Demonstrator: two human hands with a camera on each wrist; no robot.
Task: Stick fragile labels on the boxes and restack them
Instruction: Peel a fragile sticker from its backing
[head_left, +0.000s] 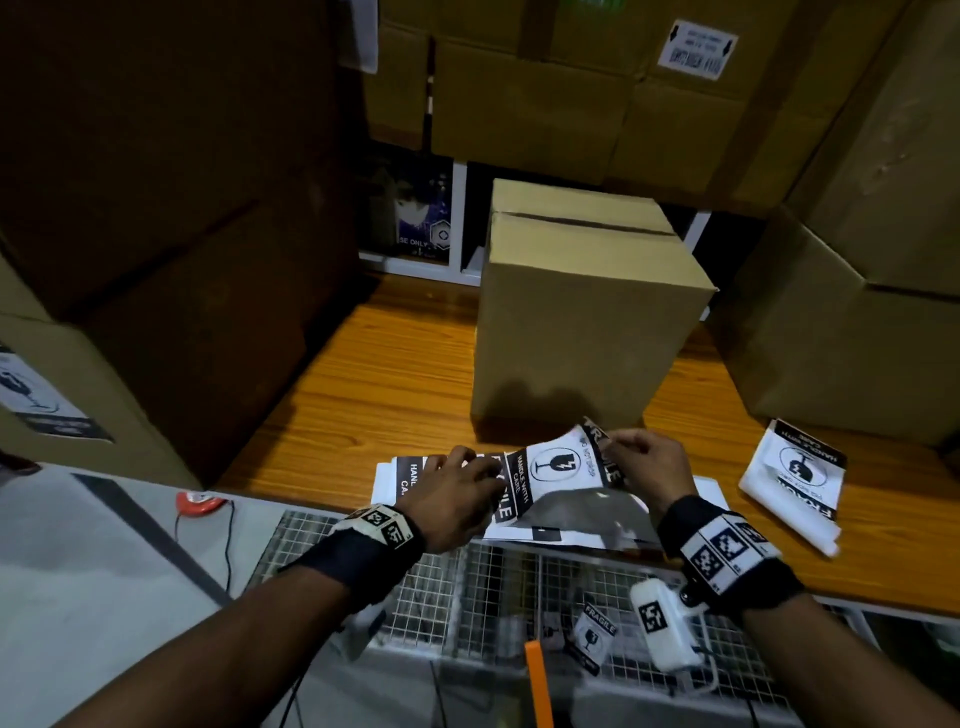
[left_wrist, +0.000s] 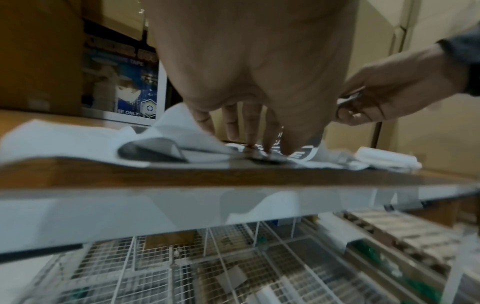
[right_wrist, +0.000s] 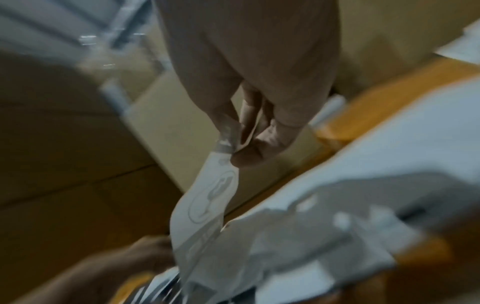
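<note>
A plain cardboard box (head_left: 582, 322) stands upright on the wooden table (head_left: 374, 374), just beyond my hands. At the table's front edge lies a sheet of black-and-white fragile labels (head_left: 405, 475). My left hand (head_left: 457, 493) presses flat on that sheet (left_wrist: 197, 152) with straight fingers (left_wrist: 249, 131). My right hand (head_left: 641, 460) pinches the corner of one fragile label (head_left: 558, 470) and holds it partly lifted and curled off its backing. In the blurred right wrist view, thumb and finger nip the label (right_wrist: 213, 197) at its top edge.
Stacked cardboard boxes wall in the table on the left (head_left: 171, 234), right (head_left: 857, 312) and back (head_left: 545, 93); one at far left bears a fragile label (head_left: 36, 400). Another label sheet (head_left: 795, 478) lies at the right. Below the table edge is a wire rack (head_left: 467, 582).
</note>
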